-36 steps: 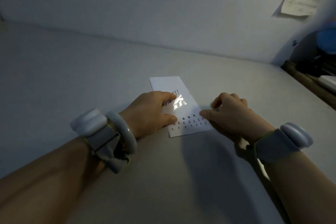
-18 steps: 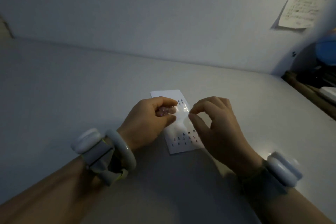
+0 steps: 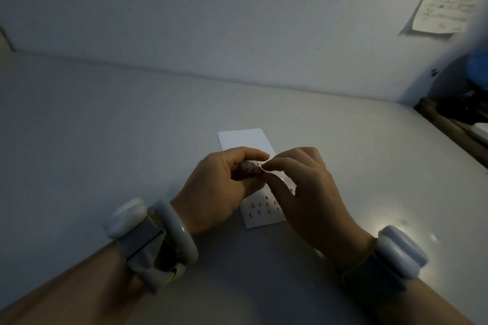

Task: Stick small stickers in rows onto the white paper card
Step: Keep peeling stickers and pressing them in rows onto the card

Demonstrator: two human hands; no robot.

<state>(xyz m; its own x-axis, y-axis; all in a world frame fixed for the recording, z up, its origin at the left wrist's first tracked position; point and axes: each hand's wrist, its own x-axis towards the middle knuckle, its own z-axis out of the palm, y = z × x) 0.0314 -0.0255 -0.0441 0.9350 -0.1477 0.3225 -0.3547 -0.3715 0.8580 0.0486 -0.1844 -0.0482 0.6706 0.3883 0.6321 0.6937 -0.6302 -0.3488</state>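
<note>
A white paper card point(image 3: 244, 139) lies on the pale table, its far end bare and its near end carrying rows of small dark stickers point(image 3: 260, 208). My left hand point(image 3: 219, 190) hovers over the card's middle and holds a clear sticker sheet point(image 3: 250, 168) between thumb and fingers. My right hand point(image 3: 306, 190) meets it from the right, thumb and forefinger pinching at the sheet's edge. Both hands hide the card's middle. Whether a sticker sits between the right fingertips is too small to tell.
A wall point(image 3: 237, 21) rises just behind the table point(image 3: 105, 126), with a paper note point(image 3: 438, 8) stuck on it at the upper right. Dark clutter and a blue object point(image 3: 475, 66) sit past the table's right edge. Each wrist wears a white band.
My right hand has moved left from the card's right edge up to the sticker sheet and now pinches at it. My left hand has lifted the sheet off the card.
</note>
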